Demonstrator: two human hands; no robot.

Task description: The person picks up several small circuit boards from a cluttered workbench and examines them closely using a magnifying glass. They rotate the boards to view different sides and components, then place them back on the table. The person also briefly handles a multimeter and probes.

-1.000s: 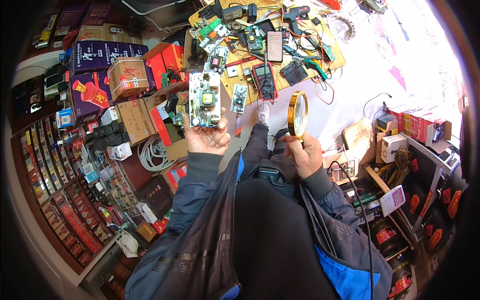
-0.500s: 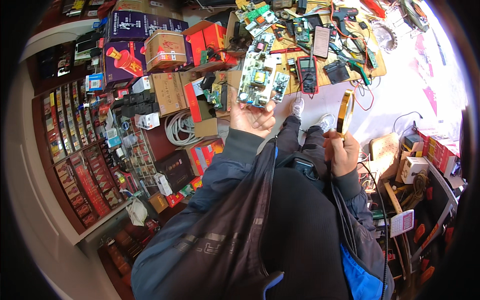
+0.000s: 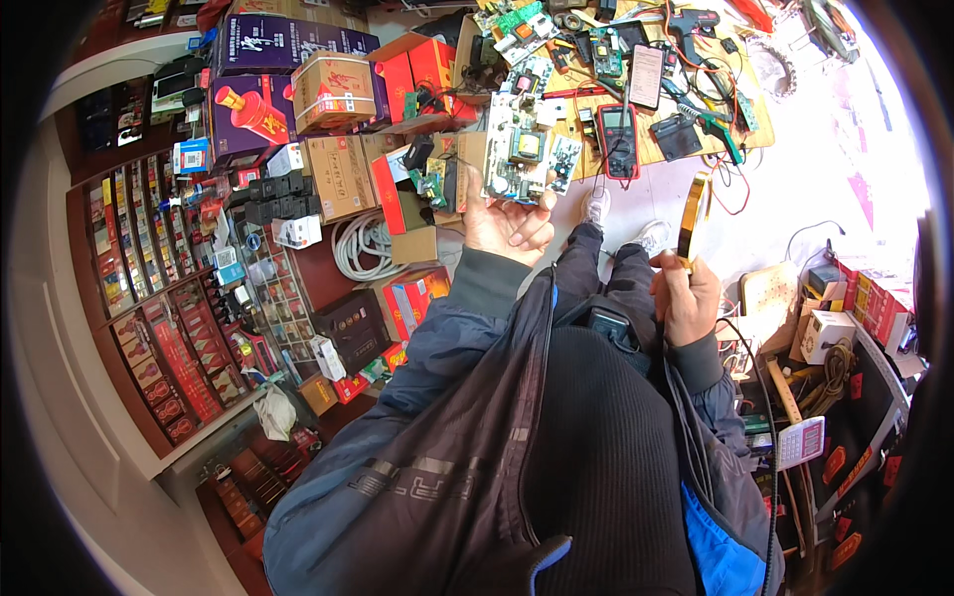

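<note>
My left hand (image 3: 509, 226) grips the lower edge of a populated circuit board (image 3: 518, 149), with the thumb at one side and the fingers curled beneath. The pale board carries a yellow-topped transformer and a smaller board at its right edge. It is held up before the workbench (image 3: 636, 149). My right hand (image 3: 688, 301) pinches a gold-rimmed magnifying glass (image 3: 695, 221), which is upright and seen almost edge-on, to the right of the board and apart from it. Its handle is mostly hidden in my fingers.
On the bench lie a red multimeter (image 3: 618, 142), a phone (image 3: 646, 77), cables and several more boards. Cartons (image 3: 343, 179) and a coiled white hose (image 3: 362, 246) stand to the left. A hammer (image 3: 783, 389) and a calculator (image 3: 801, 442) are at the right.
The view has shifted slightly. The magnifying glass has turned and leans a little more to the right. My left hand still holds the board in nearly the same place.
</note>
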